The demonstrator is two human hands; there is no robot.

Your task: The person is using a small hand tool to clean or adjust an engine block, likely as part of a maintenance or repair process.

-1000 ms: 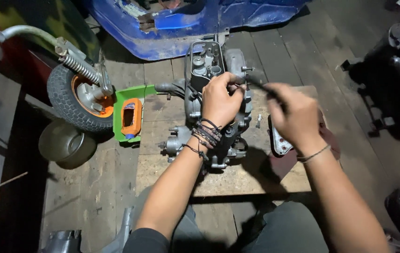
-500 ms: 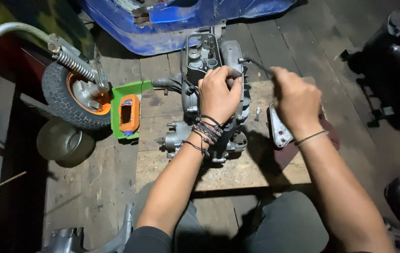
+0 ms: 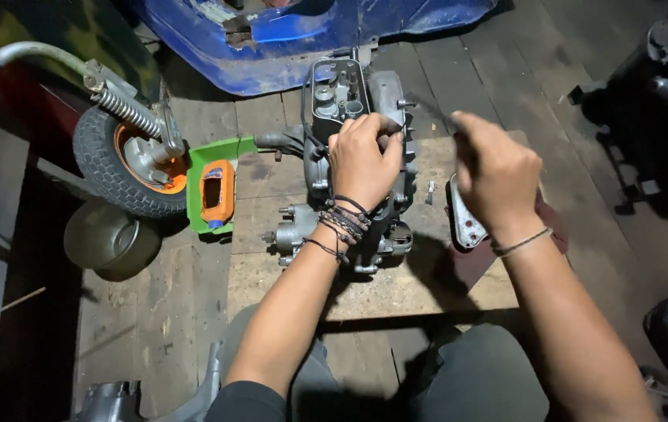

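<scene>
The engine (image 3: pixel 353 168) lies on the wooden surface (image 3: pixel 459 293), its long axis running away from the person toward the blue bodywork (image 3: pixel 310 31). The left hand (image 3: pixel 363 160) sits on top of the engine, fingers curled over its casing. The right hand (image 3: pixel 496 176) hovers just right of the engine, fingers closed around a thin dark tool (image 3: pixel 431 113) angled toward the engine's far end.

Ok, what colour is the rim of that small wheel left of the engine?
Orange, on the small wheel with a black tyre; the head view shows it clearly.
</scene>
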